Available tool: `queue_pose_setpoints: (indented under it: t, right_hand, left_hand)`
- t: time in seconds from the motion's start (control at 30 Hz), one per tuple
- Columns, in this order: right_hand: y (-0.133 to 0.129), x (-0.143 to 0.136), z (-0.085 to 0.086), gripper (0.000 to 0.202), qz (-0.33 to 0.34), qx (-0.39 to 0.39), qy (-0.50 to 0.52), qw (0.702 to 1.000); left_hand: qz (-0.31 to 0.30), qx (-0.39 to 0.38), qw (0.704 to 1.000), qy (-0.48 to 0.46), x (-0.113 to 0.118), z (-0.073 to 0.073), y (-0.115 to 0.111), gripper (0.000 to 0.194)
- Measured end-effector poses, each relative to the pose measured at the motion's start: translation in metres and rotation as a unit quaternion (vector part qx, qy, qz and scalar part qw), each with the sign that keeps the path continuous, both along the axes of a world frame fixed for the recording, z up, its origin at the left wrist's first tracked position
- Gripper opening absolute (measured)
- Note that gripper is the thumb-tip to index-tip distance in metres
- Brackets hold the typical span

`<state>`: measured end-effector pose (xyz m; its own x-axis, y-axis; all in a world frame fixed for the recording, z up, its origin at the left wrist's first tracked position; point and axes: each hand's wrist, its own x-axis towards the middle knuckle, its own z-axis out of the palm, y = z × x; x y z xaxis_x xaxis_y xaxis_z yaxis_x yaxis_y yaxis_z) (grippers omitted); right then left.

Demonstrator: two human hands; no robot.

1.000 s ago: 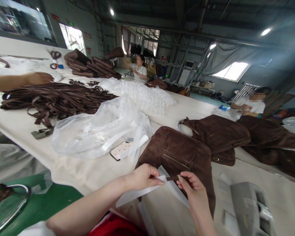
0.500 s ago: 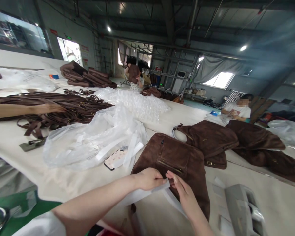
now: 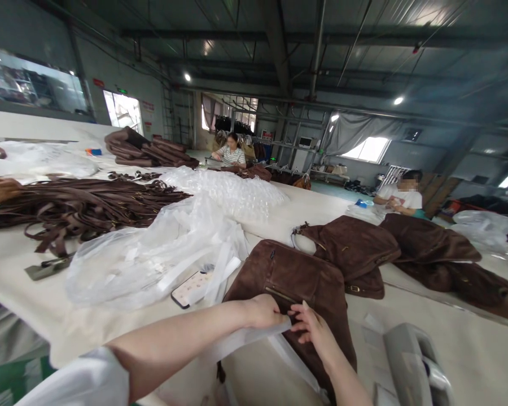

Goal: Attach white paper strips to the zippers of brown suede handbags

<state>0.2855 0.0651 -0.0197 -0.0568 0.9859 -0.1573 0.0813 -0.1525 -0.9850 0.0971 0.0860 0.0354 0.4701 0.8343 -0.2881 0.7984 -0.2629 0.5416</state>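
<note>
A dark brown bag [image 3: 309, 273] with a zipped front pocket lies flat before me, partly under both hands. My left hand [image 3: 266, 311] is closed over the bag's lower part, with its fingers curled around a white strip [image 3: 254, 337] that trails back beneath my forearm. Fingertips are partly hidden. Just to the right, my right hand [image 3: 315, 331] has its fingers apart near the strip's end and holds nothing I can see. A second white strip [image 3: 296, 361] runs down across the bag's lower edge.
A grey tape dispenser [image 3: 410, 361] stands at right. More brown bags [image 3: 355, 242] lie behind. Left are a phone [image 3: 190, 288], crumpled clear plastic [image 3: 152, 254] and brown straps [image 3: 88, 203], with another person's hand [image 3: 0, 190] at them. Two people work farther back.
My right hand's fingers have spread a little away from the strip. The other person's hand at the straps has drawn back left. A far person has lowered a brown piece.
</note>
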Motion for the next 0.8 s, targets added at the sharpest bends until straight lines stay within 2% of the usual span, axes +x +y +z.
queue_pose_setpoints:
  t: [0.07, 0.13, 0.23, 0.3, 0.33, 0.5, 0.8]
  right_hand:
    - [0.0, 0.0, -0.003, 0.063, 0.035, 0.009, 0.017, 0.999]
    - [0.001, 0.007, -0.006, 0.065, 0.043, 0.013, 0.028, 0.999]
    - [0.009, 0.027, -0.013, 0.063, -0.045, 0.059, 0.019, 0.997]
    - [0.014, 0.039, -0.02, 0.053, -0.112, 0.103, -0.007, 0.988]
    - [0.016, 0.043, -0.024, 0.048, -0.126, 0.118, -0.024, 0.985]
    - [0.017, 0.043, -0.037, 0.037, -0.08, 0.158, -0.111, 0.978]
    - [0.014, 0.043, -0.034, 0.038, -0.041, 0.192, -0.139, 0.971]
  left_hand:
    - [0.036, -0.015, 0.999, -0.01, 0.008, -0.004, 0.002, 0.038]
    - [0.057, -0.01, 0.998, -0.024, 0.014, -0.009, 0.003, 0.038]
    - [0.08, 0.017, 0.996, -0.047, 0.022, -0.015, 0.004, 0.036]
    - [0.104, 0.018, 0.993, -0.043, 0.027, -0.018, 0.004, 0.037]
    - [0.117, 0.012, 0.992, -0.036, 0.03, -0.018, 0.004, 0.038]
    - [0.117, 0.038, 0.992, 0.008, 0.044, -0.018, 0.006, 0.045]
    - [0.064, 0.088, 0.992, 0.06, 0.063, -0.014, 0.015, 0.049]
